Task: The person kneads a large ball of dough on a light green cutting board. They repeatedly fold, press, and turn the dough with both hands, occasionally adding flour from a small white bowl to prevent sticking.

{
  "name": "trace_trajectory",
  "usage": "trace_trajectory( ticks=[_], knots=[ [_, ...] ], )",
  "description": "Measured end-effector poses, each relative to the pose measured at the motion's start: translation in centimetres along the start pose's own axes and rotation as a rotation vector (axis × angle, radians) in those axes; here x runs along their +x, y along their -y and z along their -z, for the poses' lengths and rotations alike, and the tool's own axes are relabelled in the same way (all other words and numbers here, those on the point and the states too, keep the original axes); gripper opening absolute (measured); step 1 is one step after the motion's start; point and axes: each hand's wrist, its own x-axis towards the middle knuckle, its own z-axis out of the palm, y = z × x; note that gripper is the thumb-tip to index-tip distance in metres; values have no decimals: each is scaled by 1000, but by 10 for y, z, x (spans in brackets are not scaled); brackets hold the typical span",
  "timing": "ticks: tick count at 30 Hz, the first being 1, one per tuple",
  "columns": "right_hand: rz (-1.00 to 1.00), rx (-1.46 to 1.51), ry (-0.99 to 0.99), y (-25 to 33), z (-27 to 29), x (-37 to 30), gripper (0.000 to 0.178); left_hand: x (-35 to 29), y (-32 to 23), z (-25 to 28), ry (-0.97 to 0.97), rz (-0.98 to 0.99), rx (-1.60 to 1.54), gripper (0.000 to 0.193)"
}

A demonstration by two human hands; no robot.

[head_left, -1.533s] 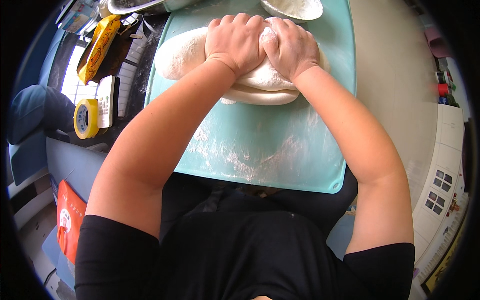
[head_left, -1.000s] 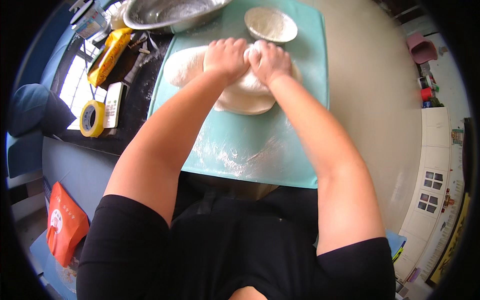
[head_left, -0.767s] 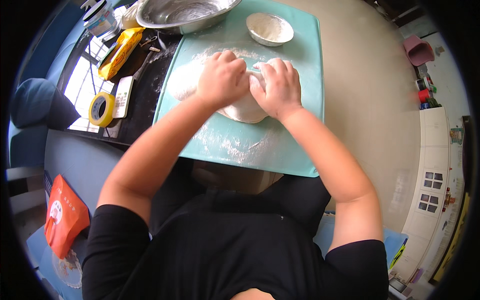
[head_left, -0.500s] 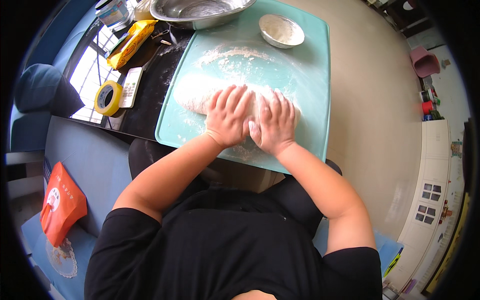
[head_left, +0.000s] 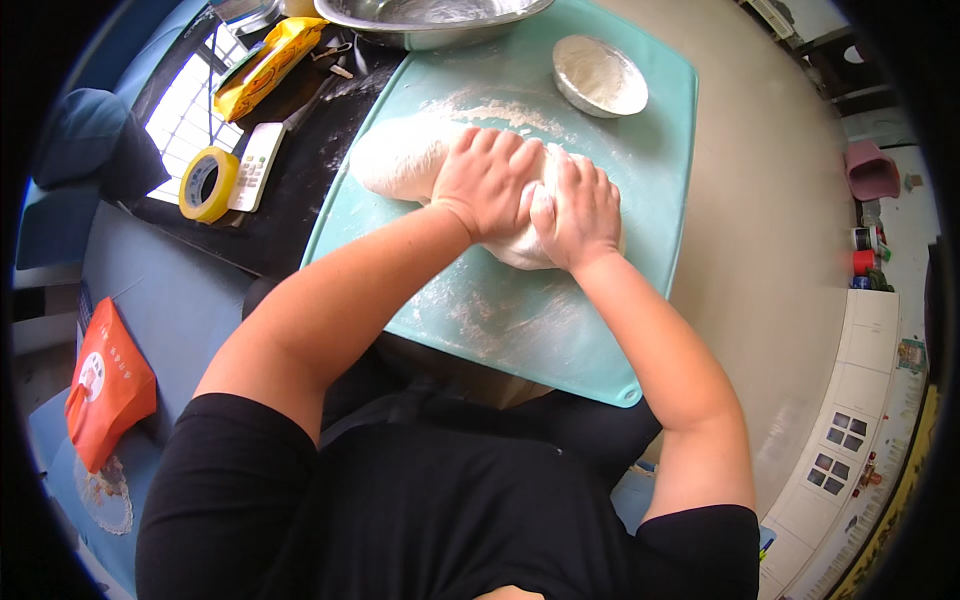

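Note:
A thick white roll of dough point(head_left: 395, 158) lies across a flour-dusted turquoise board point(head_left: 450, 345). Over its middle, my left hand point(head_left: 485, 183) presses down with its fingers curled across the top toward the far side. Close beside it, my right hand point(head_left: 582, 212) grips the right part of the dough, thumb inward next to the left hand. The dough bulges toward me under the two palms, and its left end sticks out uncovered. Parts of its right end are hidden by the hands.
Behind the dough stand a small metal bowl of flour point(head_left: 600, 75) and a large metal basin point(head_left: 430, 38). On the black table to the left are a yellow tape roll point(head_left: 209, 186), a white remote point(head_left: 257, 167) and a yellow packet point(head_left: 268, 67). An orange bag point(head_left: 112, 385) rests on the blue seat.
Both hands have pushed up and to the right in view, with fingers more curled over the dough. The dough's near side now bulges out, and the board appears turned clockwise.

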Motion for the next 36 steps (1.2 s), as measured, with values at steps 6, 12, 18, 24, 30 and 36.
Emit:
trace_trajectory(
  ticks=[6,12,18,24,30,36],
  knots=[
    [-321,160,70,-26,-13,48,45,64,13,-13,318,123,80,37],
    [-34,191,-52,-10,-2,11,65,55,37,-16,181,316,-711,28],
    [-169,-329,321,3,20,-21,103,-35,19,16,-389,202,-540,23],
    [-439,52,377,28,49,15,64,-115,7,5,-181,786,-1132,38],
    [-744,1137,291,36,32,-5,45,-93,1,1,-155,753,-1201,44],
    [-880,1343,443,63,59,-46,48,-67,-15,76,-3,674,-621,36]
  ],
)
